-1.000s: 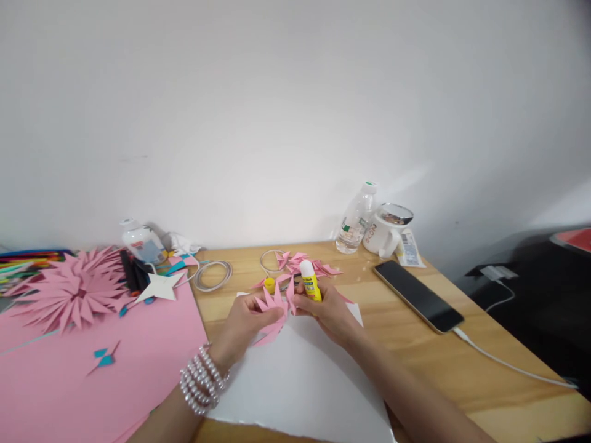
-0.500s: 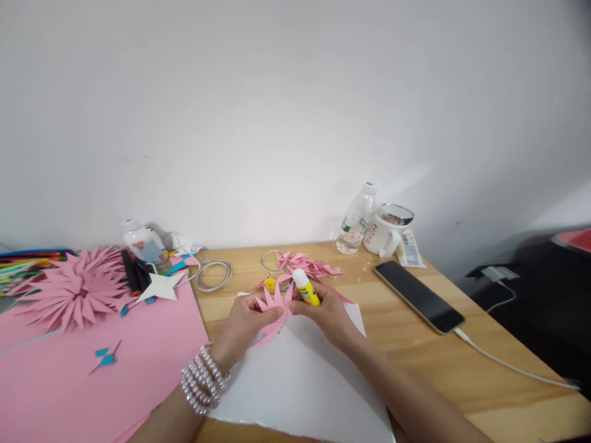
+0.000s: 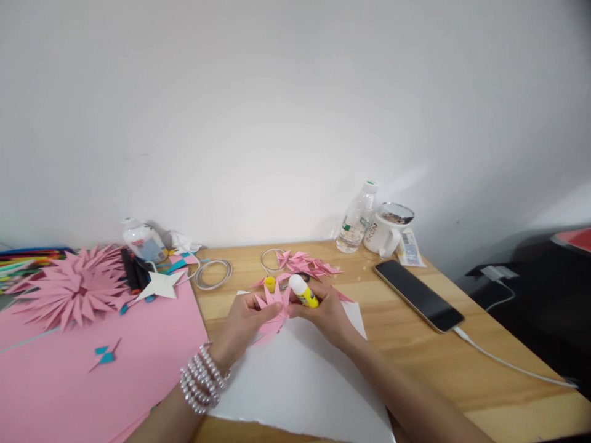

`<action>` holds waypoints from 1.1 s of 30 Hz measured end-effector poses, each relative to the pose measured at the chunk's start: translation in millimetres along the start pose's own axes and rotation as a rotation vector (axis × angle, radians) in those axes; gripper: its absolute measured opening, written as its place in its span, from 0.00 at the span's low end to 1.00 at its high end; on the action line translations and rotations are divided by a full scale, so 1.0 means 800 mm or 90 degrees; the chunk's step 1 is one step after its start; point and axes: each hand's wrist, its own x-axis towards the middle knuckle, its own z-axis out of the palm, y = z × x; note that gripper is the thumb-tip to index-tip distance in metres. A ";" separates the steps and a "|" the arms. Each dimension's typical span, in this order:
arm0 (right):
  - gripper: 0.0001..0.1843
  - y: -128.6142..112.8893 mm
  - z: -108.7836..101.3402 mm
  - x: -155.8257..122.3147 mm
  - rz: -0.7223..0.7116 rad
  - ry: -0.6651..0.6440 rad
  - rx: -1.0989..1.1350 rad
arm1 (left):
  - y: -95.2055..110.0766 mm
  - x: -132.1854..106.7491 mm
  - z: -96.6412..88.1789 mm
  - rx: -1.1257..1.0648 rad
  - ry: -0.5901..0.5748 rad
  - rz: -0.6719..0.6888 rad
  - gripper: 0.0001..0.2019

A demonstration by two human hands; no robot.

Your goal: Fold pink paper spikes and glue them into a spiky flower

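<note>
A pink folded-paper flower (image 3: 272, 311) with pointed petals is held over a white sheet (image 3: 305, 381). My left hand (image 3: 247, 317) pinches it from the left, thumb on the petals. My right hand (image 3: 325, 311) holds a yellow glue stick (image 3: 305, 292), its white end up and tilted left; the thumb and finger of that hand also meet the flower's right edge. Just behind the flower a yellow cap (image 3: 269, 283) shows. Scissors (image 3: 300, 277) lie partly hidden behind my right hand, near loose pink folded pieces (image 3: 309, 264).
Left, a big pink paper flower (image 3: 78, 289), a white paper star (image 3: 160, 285) and a white bottle (image 3: 143, 240) sit by pink sheets (image 3: 157, 344). Right stand a water bottle (image 3: 355, 218) and a mug (image 3: 383, 234), near a phone (image 3: 418, 295) with its cable.
My left thumb has shifted up over the petals. The glue stick has tipped a little further left in my right hand, uncovering more of the scissors.
</note>
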 end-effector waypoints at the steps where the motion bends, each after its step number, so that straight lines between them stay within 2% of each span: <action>1: 0.10 0.001 0.001 0.000 0.005 0.000 0.009 | 0.000 0.000 0.000 -0.002 0.001 0.001 0.15; 16: 0.12 0.006 0.007 -0.003 0.034 0.020 0.097 | -0.003 0.002 -0.001 -0.001 0.009 0.020 0.15; 26: 0.12 0.007 0.008 -0.003 0.028 0.032 0.054 | 0.000 0.001 0.000 0.018 0.000 0.019 0.15; 33: 0.11 0.007 0.006 -0.003 0.015 0.017 0.035 | -0.004 0.004 0.000 0.016 0.031 0.004 0.16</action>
